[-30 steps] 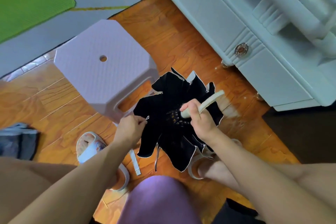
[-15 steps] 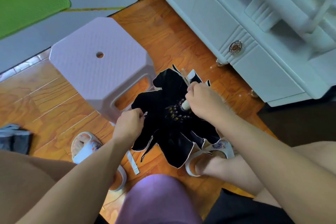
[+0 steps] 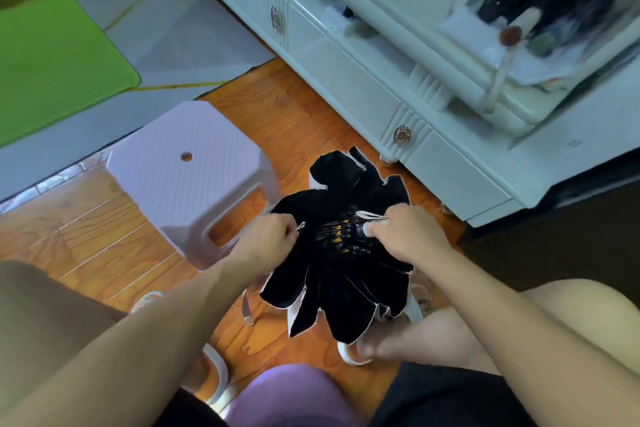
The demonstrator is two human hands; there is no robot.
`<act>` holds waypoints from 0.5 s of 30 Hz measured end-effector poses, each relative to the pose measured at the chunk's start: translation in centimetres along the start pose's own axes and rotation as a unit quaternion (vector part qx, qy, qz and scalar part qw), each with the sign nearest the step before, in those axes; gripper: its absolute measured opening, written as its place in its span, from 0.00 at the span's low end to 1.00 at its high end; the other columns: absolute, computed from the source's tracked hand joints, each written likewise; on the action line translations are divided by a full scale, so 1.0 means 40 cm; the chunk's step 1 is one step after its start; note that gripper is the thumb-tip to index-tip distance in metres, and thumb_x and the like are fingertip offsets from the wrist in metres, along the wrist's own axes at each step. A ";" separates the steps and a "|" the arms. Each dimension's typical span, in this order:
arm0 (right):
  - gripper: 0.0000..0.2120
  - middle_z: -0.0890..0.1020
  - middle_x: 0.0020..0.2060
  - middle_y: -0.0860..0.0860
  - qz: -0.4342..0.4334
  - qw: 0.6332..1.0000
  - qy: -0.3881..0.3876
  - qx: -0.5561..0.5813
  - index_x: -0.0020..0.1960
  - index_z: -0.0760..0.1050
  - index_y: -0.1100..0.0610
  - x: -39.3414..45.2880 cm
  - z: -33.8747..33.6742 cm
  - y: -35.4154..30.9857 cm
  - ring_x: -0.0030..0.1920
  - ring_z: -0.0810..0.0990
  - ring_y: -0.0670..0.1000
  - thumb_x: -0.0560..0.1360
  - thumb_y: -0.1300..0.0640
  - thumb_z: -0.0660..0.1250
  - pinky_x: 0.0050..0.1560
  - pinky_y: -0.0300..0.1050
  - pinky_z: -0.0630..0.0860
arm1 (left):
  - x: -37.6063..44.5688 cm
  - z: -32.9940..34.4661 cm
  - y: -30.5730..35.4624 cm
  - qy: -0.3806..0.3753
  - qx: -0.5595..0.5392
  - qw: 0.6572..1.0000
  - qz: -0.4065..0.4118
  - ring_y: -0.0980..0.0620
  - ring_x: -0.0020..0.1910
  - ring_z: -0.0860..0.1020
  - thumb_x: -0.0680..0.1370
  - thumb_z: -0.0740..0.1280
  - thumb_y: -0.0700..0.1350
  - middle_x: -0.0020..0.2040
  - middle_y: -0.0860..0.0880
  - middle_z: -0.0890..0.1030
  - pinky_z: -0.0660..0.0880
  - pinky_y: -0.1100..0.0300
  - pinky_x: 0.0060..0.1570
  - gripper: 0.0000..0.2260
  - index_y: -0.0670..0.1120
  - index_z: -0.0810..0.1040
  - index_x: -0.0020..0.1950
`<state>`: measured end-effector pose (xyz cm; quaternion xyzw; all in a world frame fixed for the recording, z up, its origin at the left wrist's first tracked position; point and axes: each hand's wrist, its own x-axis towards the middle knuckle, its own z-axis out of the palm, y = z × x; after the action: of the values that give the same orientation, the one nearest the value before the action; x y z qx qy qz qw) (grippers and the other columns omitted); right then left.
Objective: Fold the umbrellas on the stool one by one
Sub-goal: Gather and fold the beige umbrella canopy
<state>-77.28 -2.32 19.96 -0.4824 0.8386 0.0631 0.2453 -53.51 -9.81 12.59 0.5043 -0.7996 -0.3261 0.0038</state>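
Umbrella [image 3: 346, 274]: black canopy hung in loose, white-edged lobes.
Left hand [image 3: 268, 236]: pinched a rib tip.
Right hand [image 3: 403, 234]: clenched the handle.

one head-worn camera looks steeply down, close above the hands.

Bright daylight, blurred upper-right corner

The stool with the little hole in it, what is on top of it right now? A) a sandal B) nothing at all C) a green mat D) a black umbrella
B: the pale stool has a bare top, since the black umbrella is off it, held over the floor by the left hand and right hand.
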 end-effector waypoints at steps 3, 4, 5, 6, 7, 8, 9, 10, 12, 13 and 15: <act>0.20 0.80 0.38 0.55 0.003 0.998 0.048 0.048 0.37 0.75 0.55 -0.074 -0.132 0.023 0.40 0.79 0.59 0.68 0.37 0.67 0.35 0.48 0.69 | -0.016 -0.101 0.105 0.065 -0.049 0.996 0.025 0.51 0.39 0.79 0.81 0.66 0.46 0.38 0.52 0.82 0.77 0.53 0.44 0.06 0.49 0.81 0.46; 0.21 0.80 0.37 0.55 0.000 0.996 0.064 0.059 0.36 0.73 0.55 -0.102 -0.181 0.023 0.40 0.78 0.59 0.68 0.37 0.68 0.33 0.47 0.67 | -0.026 -0.146 0.135 0.093 -0.063 0.993 0.031 0.51 0.39 0.79 0.80 0.66 0.45 0.38 0.52 0.82 0.77 0.53 0.44 0.06 0.49 0.82 0.46; 0.20 0.79 0.36 0.55 -0.010 0.995 0.082 0.063 0.34 0.73 0.55 -0.134 -0.231 0.018 0.40 0.78 0.59 0.70 0.38 0.68 0.32 0.47 0.65 | -0.038 -0.195 0.161 0.122 -0.070 0.989 0.039 0.51 0.39 0.78 0.80 0.67 0.45 0.38 0.52 0.82 0.76 0.54 0.43 0.06 0.49 0.82 0.46; 0.20 0.78 0.36 0.54 -0.020 0.993 0.099 0.062 0.34 0.72 0.55 -0.171 -0.283 0.008 0.41 0.78 0.59 0.72 0.39 0.68 0.32 0.47 0.64 | -0.054 -0.247 0.183 0.152 -0.071 0.984 0.050 0.51 0.39 0.78 0.80 0.67 0.45 0.38 0.53 0.82 0.74 0.56 0.42 0.05 0.50 0.82 0.46; 0.20 0.77 0.35 0.54 -0.034 0.991 0.114 0.057 0.33 0.71 0.54 -0.209 -0.334 -0.008 0.41 0.77 0.59 0.74 0.40 0.67 0.32 0.47 0.65 | -0.071 -0.302 0.200 0.183 -0.071 0.978 0.064 0.52 0.39 0.78 0.80 0.67 0.45 0.39 0.54 0.82 0.72 0.58 0.41 0.05 0.51 0.82 0.46; 0.20 0.77 0.35 0.54 -0.049 0.989 0.129 0.058 0.32 0.71 0.52 -0.248 -0.382 -0.027 0.42 0.77 0.58 0.75 0.41 0.68 0.34 0.48 0.66 | -0.093 -0.361 0.217 0.213 -0.071 0.971 0.083 0.54 0.39 0.77 0.79 0.68 0.44 0.39 0.55 0.82 0.70 0.59 0.41 0.05 0.51 0.83 0.46; 0.19 0.78 0.35 0.55 -0.062 0.985 0.144 0.071 0.32 0.73 0.51 -0.278 -0.422 -0.045 0.42 0.77 0.58 0.73 0.40 0.68 0.36 0.49 0.70 | -0.115 -0.420 0.229 0.240 -0.077 0.962 0.104 0.55 0.40 0.77 0.78 0.68 0.44 0.40 0.56 0.82 0.71 0.59 0.42 0.05 0.51 0.83 0.46; 0.18 0.80 0.35 0.55 -0.072 0.978 0.163 0.103 0.34 0.76 0.52 -0.307 -0.457 -0.066 0.41 0.78 0.58 0.69 0.37 0.68 0.39 0.50 0.73 | -0.140 -0.477 0.239 0.262 -0.091 0.953 0.123 0.55 0.40 0.77 0.78 0.69 0.43 0.41 0.55 0.82 0.72 0.59 0.44 0.04 0.51 0.83 0.46; 0.23 0.83 0.34 0.56 -0.085 0.955 0.197 0.204 0.39 0.81 0.55 -0.344 -0.503 -0.109 0.37 0.81 0.58 0.63 0.35 0.67 0.41 0.52 0.78 | -0.202 -0.579 0.249 0.297 -0.141 0.934 0.143 0.55 0.44 0.79 0.78 0.70 0.42 0.44 0.54 0.83 0.74 0.62 0.49 0.04 0.51 0.82 0.48; 0.22 0.84 0.33 0.57 -0.094 0.939 0.202 0.263 0.42 0.82 0.57 -0.351 -0.514 -0.130 0.34 0.81 0.57 0.66 0.38 0.68 0.41 0.53 0.79 | -0.236 -0.623 0.249 0.321 -0.168 0.920 0.146 0.57 0.45 0.80 0.78 0.70 0.41 0.46 0.55 0.83 0.75 0.63 0.50 0.05 0.52 0.82 0.49; 0.14 0.84 0.33 0.59 -0.102 0.901 0.177 0.383 0.49 0.82 0.61 -0.353 -0.514 -0.179 0.30 0.79 0.53 0.76 0.49 0.69 0.37 0.50 0.78 | -0.309 -0.688 0.232 0.377 -0.228 0.886 0.145 0.60 0.46 0.80 0.79 0.69 0.39 0.47 0.57 0.83 0.74 0.66 0.50 0.08 0.53 0.81 0.50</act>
<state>-72.60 -2.17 45.47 -0.4371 0.7740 -0.3744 0.2641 -45.69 -11.48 43.14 0.4530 -0.7054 -0.2809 0.4672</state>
